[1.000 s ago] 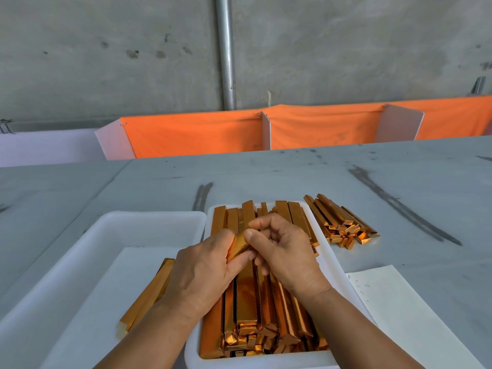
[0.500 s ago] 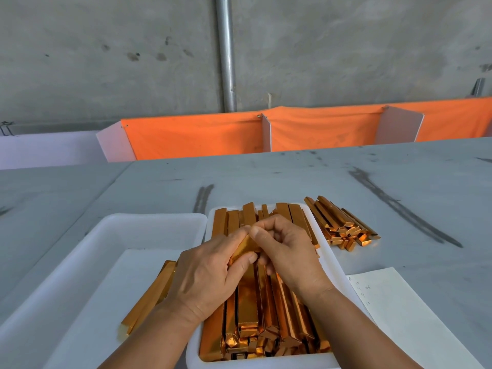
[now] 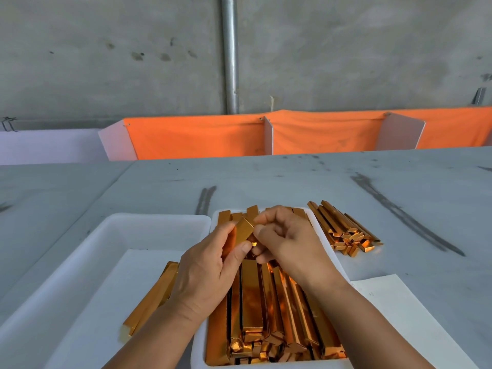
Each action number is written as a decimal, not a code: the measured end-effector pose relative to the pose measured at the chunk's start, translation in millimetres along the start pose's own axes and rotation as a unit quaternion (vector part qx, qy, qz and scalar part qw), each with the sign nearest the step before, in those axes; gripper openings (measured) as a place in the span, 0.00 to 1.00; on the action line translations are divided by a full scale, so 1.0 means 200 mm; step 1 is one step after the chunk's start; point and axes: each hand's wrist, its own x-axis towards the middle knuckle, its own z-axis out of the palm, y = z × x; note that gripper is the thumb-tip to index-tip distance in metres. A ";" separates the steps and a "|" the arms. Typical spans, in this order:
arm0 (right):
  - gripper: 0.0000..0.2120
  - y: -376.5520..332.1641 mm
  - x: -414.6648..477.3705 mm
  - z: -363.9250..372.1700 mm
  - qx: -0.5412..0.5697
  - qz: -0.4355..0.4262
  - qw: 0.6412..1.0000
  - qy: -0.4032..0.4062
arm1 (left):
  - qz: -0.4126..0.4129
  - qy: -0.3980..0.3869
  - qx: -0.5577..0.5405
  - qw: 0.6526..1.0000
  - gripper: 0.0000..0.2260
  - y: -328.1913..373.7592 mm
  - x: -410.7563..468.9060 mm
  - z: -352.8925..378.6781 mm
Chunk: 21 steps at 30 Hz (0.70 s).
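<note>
Left grip (image 3: 205,272) and right grip (image 3: 290,243) pinched a slim gold-foil carton (image 3: 243,231) above the white plastic tray (image 3: 197,354); judged risk: uneven pressure creasing its end flap.

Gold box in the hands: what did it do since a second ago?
The gold box tipped up a little, so more of its top face shows. The left hand and right hand kept holding it, fingers at its end. The left tray, the right tray and the pile of boxes stayed put.

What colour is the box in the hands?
The box is shiny gold, clearest in the head view.
</note>
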 end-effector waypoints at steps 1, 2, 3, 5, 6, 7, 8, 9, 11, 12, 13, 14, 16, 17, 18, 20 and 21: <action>0.04 -0.01 0.01 0.01 -0.012 -0.013 1.000 0.005 | -0.008 0.001 -0.002 1.000 0.25 0.00 0.00 0.00; 0.05 -0.01 0.01 0.03 -0.023 -0.029 0.999 0.014 | -0.016 0.003 -0.003 1.000 0.26 0.00 0.00 0.00; 0.06 -0.01 0.02 0.05 -0.031 -0.049 0.998 0.025 | -0.022 0.003 -0.003 1.000 0.27 0.00 0.00 0.00; 0.08 0.01 0.02 0.07 -0.045 -0.091 0.994 0.043 | -0.031 0.003 -0.006 0.999 0.26 0.00 0.00 0.00; 0.08 0.02 0.02 0.09 -0.048 -0.108 0.992 0.047 | -0.035 0.004 -0.008 0.999 0.26 0.00 0.00 0.00; 0.08 0.03 0.01 0.10 -0.043 -0.122 0.990 0.050 | -0.038 0.005 -0.012 0.999 0.26 0.00 0.00 0.00; 0.07 0.03 0.01 0.11 -0.030 -0.131 0.990 0.052 | -0.040 0.007 -0.019 0.999 0.26 0.00 0.00 0.00; 0.06 0.04 0.01 0.12 -0.010 -0.136 0.989 0.053 | -0.042 0.007 -0.029 0.999 0.26 0.00 0.00 0.00; 0.07 0.05 0.00 0.13 0.019 -0.140 0.988 0.059 | -0.042 0.008 -0.048 0.998 0.27 0.00 0.00 0.00; 0.08 0.05 0.00 0.13 0.023 -0.145 0.987 0.062 | -0.037 0.012 -0.056 0.998 0.27 0.00 0.00 0.00; 0.10 0.05 0.00 0.13 0.022 -0.152 0.986 0.063 | -0.031 0.015 -0.064 0.997 0.27 0.00 0.00 0.00; 0.10 0.05 0.00 0.13 0.019 -0.160 0.985 0.064 | -0.027 0.016 -0.074 0.997 0.26 0.01 0.00 0.00; 0.12 0.05 -0.01 0.14 0.008 -0.173 0.983 0.066 | -0.023 0.016 -0.094 0.995 0.25 0.01 0.00 0.00; 0.12 0.05 -0.01 0.14 -0.002 -0.180 0.981 0.067 | -0.021 0.015 -0.098 0.995 0.25 0.02 0.00 0.00; 0.12 0.05 -0.01 0.15 -0.015 -0.187 0.980 0.070 | -0.019 0.014 -0.098 0.995 0.25 0.02 0.00 -0.01; 0.12 0.06 -0.01 0.15 -0.042 -0.200 0.976 0.076 | -0.017 0.012 -0.094 0.995 0.25 0.02 0.00 -0.01; 0.12 0.06 -0.01 0.15 -0.052 -0.204 0.974 0.078 | -0.016 0.011 -0.094 0.995 0.25 0.03 0.01 -0.01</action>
